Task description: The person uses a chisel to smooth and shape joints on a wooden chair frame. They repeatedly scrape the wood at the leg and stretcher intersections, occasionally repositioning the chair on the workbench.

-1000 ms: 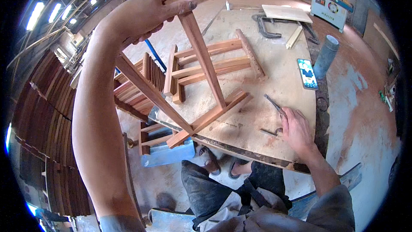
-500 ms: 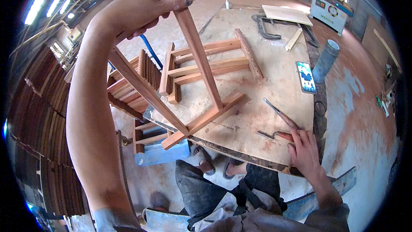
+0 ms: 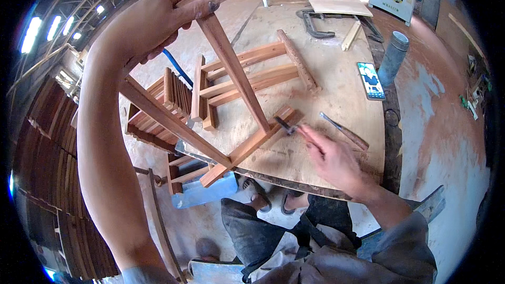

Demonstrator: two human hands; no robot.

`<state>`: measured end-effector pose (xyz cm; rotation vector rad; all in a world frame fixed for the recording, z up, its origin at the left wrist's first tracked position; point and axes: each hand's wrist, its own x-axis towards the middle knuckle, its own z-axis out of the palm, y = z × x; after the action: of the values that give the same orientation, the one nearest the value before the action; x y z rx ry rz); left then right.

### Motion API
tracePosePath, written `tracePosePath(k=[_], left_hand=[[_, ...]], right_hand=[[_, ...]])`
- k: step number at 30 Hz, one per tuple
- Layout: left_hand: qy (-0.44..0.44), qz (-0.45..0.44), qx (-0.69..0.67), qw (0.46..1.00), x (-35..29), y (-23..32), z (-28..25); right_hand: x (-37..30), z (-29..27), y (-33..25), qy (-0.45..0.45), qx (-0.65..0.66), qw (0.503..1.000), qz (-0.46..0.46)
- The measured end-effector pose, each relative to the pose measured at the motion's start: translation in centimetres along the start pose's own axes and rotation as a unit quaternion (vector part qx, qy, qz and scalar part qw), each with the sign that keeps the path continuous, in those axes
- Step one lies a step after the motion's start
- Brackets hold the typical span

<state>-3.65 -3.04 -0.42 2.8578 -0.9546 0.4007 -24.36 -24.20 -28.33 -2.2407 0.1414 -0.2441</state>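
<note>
1. The left hand (image 3: 150,23), far left, is clenched around the top of a wooden frame (image 3: 231,81).
2. The frame stands tilted, its base rail on the worktable (image 3: 336,63).
3. The right hand (image 3: 331,158), near right, pinches a small dark tool (image 3: 286,125) against that rail.
4. A chisel (image 3: 344,131) lies just beside it.

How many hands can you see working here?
2. The left hand grips the top of the standing wooden frame. The right hand holds a small dark tool against the frame's bottom rail. None seem hidden.

Matt reddish wooden frame (image 3: 231,79), dusty plywood tabletop (image 3: 336,79), seemingly metal chisel (image 3: 344,131)
</note>
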Motion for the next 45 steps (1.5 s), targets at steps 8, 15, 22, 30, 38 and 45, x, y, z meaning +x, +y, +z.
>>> tracePosePath(k=[8,15,22,30,38,45], left_hand=[[0.056,0.033,-0.025,0.998,-0.9,0.7,0.5],[0.041,-0.044,0.002,0.998,-0.6,0.8,0.1],[-0.07,-0.168,0.024,0.983,-1.7,5.7,-2.3],[0.018,0.023,-0.053,0.998,1.3,-0.9,1.5],[0.031,0.095,-0.068,0.993,2.1,-1.9,2.5],[-0.084,-0.084,0.011,0.993,-1.8,2.0,-3.0]], right_hand=[[1.2,3.9,1.0,0.034,-0.08,0.99,-0.114],[3.3,5.2,-0.2,-0.008,-0.128,0.989,-0.072],[4.8,5.5,-0.5,0.014,-0.111,0.99,-0.089],[5.0,5.5,0.9,-0.004,-0.145,0.987,-0.073],[-2.6,2.2,-1.4,-0.02,-0.108,0.993,-0.039],[-1.7,5.2,-5.2,-0.049,-0.056,0.995,-0.071]])
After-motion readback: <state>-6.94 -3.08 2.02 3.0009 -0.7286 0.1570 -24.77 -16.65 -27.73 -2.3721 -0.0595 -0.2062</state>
